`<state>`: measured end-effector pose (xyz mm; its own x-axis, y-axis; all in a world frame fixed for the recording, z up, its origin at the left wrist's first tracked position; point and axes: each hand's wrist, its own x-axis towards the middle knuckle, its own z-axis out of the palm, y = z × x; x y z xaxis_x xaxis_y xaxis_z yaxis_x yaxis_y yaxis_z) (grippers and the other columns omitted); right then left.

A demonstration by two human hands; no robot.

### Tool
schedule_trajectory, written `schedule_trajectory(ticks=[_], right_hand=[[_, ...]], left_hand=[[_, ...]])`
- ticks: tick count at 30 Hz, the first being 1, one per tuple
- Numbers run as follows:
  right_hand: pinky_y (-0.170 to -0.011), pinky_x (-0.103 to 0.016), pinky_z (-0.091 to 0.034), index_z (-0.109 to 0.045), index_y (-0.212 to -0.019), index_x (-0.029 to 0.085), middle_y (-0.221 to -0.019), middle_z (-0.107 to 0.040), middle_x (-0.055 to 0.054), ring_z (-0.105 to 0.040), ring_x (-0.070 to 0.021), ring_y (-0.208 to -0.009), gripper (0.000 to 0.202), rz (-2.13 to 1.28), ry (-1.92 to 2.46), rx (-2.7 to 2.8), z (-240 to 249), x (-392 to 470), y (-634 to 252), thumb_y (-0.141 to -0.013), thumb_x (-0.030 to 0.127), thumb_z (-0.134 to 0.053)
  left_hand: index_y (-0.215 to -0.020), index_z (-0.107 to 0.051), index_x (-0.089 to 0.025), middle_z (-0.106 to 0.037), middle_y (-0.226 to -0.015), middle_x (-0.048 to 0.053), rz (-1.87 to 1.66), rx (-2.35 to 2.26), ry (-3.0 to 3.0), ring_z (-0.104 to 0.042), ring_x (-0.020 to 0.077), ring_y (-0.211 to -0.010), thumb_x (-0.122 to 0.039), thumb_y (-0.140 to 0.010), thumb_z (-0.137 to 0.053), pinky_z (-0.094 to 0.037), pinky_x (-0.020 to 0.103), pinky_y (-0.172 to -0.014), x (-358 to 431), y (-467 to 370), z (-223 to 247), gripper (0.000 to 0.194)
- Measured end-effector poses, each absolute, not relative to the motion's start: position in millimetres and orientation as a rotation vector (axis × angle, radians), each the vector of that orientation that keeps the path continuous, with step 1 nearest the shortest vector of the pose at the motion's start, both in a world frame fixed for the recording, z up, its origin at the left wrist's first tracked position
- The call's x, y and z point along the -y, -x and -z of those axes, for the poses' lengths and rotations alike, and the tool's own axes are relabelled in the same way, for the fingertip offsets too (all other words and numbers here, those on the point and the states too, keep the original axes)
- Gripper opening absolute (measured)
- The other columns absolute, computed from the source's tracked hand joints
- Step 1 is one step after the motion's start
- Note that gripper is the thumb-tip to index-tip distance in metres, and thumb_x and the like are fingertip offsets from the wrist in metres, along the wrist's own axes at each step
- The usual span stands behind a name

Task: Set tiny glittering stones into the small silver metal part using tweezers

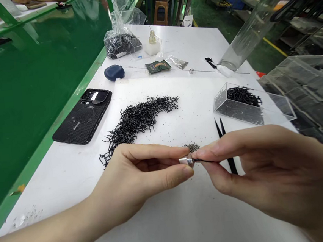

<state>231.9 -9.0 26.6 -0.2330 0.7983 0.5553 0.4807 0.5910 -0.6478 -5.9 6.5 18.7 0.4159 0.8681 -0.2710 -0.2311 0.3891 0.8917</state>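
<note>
My left hand [144, 176] pinches a small silvery metal cylinder [184, 161] between thumb and forefinger. From the right, my right hand [257, 169] meets it, thumb and forefinger closed on a thin black bent piece [203, 160] whose end touches the cylinder's right end. Whether that end sits inside the cylinder I cannot tell. Just behind the fingertips lies a little heap of tiny metal bits [192, 147]. Black tweezers [226, 145] lie on the table, partly hidden by my right hand. A long pile of black bent pieces [138, 119] spreads beyond my left hand.
A clear tray [238, 117] with more black pieces stands at right. At left lie a black phone [82, 117] and a dark blue case [114, 72]. Farther back are a plastic bag [121, 43], a small bottle [152, 37], a green packet [157, 66] and a tilted clear tube [247, 33].
</note>
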Motion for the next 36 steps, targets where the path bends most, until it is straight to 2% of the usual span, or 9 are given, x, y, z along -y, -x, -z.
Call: schedule_trajectory(ticks=[8, 13, 16, 21, 26, 30, 36], right_hand=[[-0.077, -0.028, -0.077, -0.077, -0.116, 0.037, -0.101, -0.094, 0.009, -0.091, -0.0168, -0.076, 0.033, -0.379, 1.052, 1.927, -25, 11, -235, -0.096, 0.011, -0.087], [-0.072, -0.031, -0.078, -0.079, -0.115, 0.039, -0.096, -0.093, 0.010, -0.082, -0.0168, -0.059, 0.030, -0.283, 1.076, 1.984, -24, 12, -238, -0.098, 0.015, -0.086], [-0.073, -0.029, -0.078, -0.078, -0.114, 0.038, -0.094, -0.093, 0.010, -0.077, -0.0144, -0.053, 0.029, -0.279, 1.054, 1.988, -23, 11, -237, -0.098, 0.015, -0.086], [-0.076, -0.021, -0.076, -0.076, -0.111, 0.035, -0.094, -0.093, 0.011, -0.086, -0.0128, -0.068, 0.030, -0.371, 1.022, 1.966, -27, 8, -233, -0.096, 0.010, -0.084], [-0.078, -0.011, -0.072, -0.075, -0.106, 0.031, -0.090, -0.091, 0.011, -0.087, -0.0081, -0.072, 0.034, -0.489, 0.941, 1.936, -32, 2, -233, -0.090, 0.002, -0.081], [-0.075, -0.013, -0.073, -0.077, -0.105, 0.031, -0.088, -0.090, 0.010, -0.088, -0.0103, -0.072, 0.039, -0.627, 0.891, 1.907, -31, 0, -232, -0.085, -0.002, -0.081], [-0.068, -0.019, -0.075, -0.078, -0.101, 0.032, -0.084, -0.090, 0.008, -0.088, -0.0144, -0.068, 0.039, -0.713, 0.820, 1.858, -29, -1, -231, -0.084, -0.004, -0.078]], left_hand=[[-0.096, -0.098, -0.037, -0.095, -0.092, -0.005, -0.823, -0.862, -0.878, -0.092, 0.0145, -0.089, -0.012, -0.080, -0.106, -0.070, 0.011, -0.081, -7, 6, -19, 0.031], [-0.096, -0.098, -0.036, -0.095, -0.098, -0.006, -0.824, -0.842, -0.858, -0.093, 0.0145, -0.095, -0.010, -0.081, -0.106, -0.070, 0.009, -0.084, -6, 5, -20, 0.032], [-0.095, -0.098, -0.036, -0.095, -0.099, -0.006, -0.829, -0.830, -0.861, -0.093, 0.0143, -0.097, -0.010, -0.082, -0.105, -0.070, 0.008, -0.085, -8, 5, -20, 0.030], [-0.095, -0.098, -0.033, -0.095, -0.098, -0.007, -0.836, -0.809, -0.872, -0.092, 0.0127, -0.093, -0.006, -0.080, -0.105, -0.070, 0.008, -0.082, -10, 4, -20, 0.032], [-0.089, -0.097, -0.030, -0.093, -0.084, -0.007, -0.804, -0.806, -0.818, -0.087, 0.0074, -0.077, -0.004, -0.075, -0.107, -0.065, 0.003, -0.070, -11, 4, -23, 0.031], [-0.085, -0.097, -0.028, -0.090, -0.076, -0.008, -0.786, -0.803, -0.788, -0.082, 0.0053, -0.069, -0.002, -0.070, -0.108, -0.063, 0.003, -0.066, -11, 4, -25, 0.032], [-0.084, -0.096, -0.027, -0.089, -0.076, -0.006, -0.749, -0.783, -0.765, -0.083, 0.0072, -0.069, -0.005, -0.067, -0.111, -0.067, 0.008, -0.068, -10, 6, -24, 0.032]])
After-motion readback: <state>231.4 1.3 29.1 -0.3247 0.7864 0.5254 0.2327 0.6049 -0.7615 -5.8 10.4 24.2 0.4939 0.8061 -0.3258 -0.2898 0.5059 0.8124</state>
